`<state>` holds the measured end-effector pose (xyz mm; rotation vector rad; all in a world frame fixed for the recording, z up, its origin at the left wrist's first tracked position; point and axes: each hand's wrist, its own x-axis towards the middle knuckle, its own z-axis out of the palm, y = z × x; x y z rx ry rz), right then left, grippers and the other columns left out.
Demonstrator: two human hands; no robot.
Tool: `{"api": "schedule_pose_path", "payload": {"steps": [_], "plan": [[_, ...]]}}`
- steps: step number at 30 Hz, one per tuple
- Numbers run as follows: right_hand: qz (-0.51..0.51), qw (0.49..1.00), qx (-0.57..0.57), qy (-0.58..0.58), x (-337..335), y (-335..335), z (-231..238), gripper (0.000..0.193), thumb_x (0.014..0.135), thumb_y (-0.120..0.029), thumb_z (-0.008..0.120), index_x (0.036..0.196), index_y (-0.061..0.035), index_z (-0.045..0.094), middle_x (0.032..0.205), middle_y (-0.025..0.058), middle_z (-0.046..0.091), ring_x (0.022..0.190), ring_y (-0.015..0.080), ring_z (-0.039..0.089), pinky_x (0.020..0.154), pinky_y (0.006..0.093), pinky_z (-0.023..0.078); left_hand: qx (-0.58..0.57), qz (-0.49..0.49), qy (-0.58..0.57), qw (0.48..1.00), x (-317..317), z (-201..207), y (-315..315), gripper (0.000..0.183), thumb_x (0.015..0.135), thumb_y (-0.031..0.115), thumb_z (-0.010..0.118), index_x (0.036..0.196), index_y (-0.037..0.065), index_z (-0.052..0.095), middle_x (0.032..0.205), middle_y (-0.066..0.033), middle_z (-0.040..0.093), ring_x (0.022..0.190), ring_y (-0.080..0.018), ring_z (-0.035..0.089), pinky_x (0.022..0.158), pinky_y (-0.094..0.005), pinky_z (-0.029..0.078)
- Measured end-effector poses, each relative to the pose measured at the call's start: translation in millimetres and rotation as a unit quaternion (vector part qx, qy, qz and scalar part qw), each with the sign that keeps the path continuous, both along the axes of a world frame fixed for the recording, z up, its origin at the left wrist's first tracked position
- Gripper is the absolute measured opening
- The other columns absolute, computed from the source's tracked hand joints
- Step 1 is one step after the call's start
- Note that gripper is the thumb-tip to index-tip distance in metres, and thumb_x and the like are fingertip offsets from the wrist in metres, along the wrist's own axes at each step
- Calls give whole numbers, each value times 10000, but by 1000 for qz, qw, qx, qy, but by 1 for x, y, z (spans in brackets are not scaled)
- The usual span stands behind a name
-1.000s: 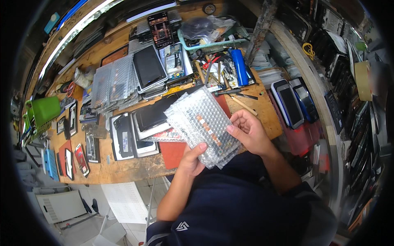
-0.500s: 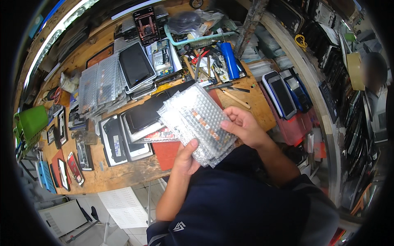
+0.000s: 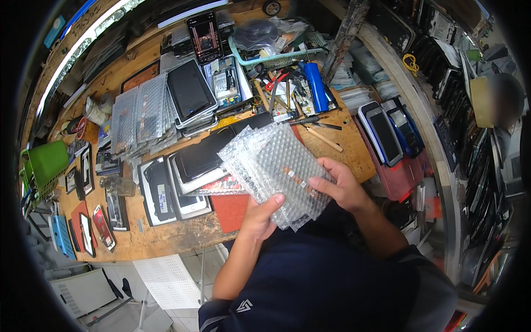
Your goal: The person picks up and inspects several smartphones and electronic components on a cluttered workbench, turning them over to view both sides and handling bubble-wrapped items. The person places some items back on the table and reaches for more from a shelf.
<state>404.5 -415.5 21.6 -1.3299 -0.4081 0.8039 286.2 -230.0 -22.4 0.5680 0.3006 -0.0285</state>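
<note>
Between my two hands is a stack of bubble-wrap packets (image 3: 276, 160), tilted over the near edge of the bench. My left hand (image 3: 260, 217) grips the lower left corner, thumb on top and fingers underneath. On the right edge, my right hand (image 3: 341, 185) pinches the packets with its thumb on the upper face. Small orange and white marks show through the top wrap; what lies inside cannot be made out. Just left of the stack, a dark tablet (image 3: 204, 153) lies on a white one, beside an open white box with a phone (image 3: 193, 207). A red mat (image 3: 229, 213) shows beneath.
More bubble-wrapped packets (image 3: 138, 119) and stacked tablets (image 3: 191, 91) stand farther back. Tools, a blue cylinder (image 3: 316, 87) and a teal basket (image 3: 276, 57) fill the back middle. Two devices (image 3: 381, 133) rest on a red folder at right. A green bin (image 3: 48, 166) is far left.
The packet stack and both hands have shifted slightly right. The packets are fanned a little wider on the left side. Both hands keep their hold.
</note>
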Motion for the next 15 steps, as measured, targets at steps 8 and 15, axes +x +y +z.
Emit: {"api": "schedule_pose_path", "payload": {"steps": [8, 15], "plan": [[-78, 989, 87, 86, 14, -3, 0, 327, 1027, -133, 601, 1304, 35, 552, 1179, 74, 677, 1052, 106, 635, 938, 280, 505, -44, 42, 15, 998, -2, -5, 3, 755, 883, 114, 738, 1512, 21, 332, 1425, -156, 524, 1310, -294, 543, 1098, -450, 477], [6, 997, 13, 72, 14, -11, -5, 379, 1014, -102, 576, 1359, 46, 521, 1235, 109, 661, 1107, 144, 639, 987, 319, 502, 17, 55, 35, 998, 2, 3, -5, 723, 889, 107, 708, 1507, 22, 342, 1424, -158, 526, 1318, -297, 537, 1104, -459, 475]]}}
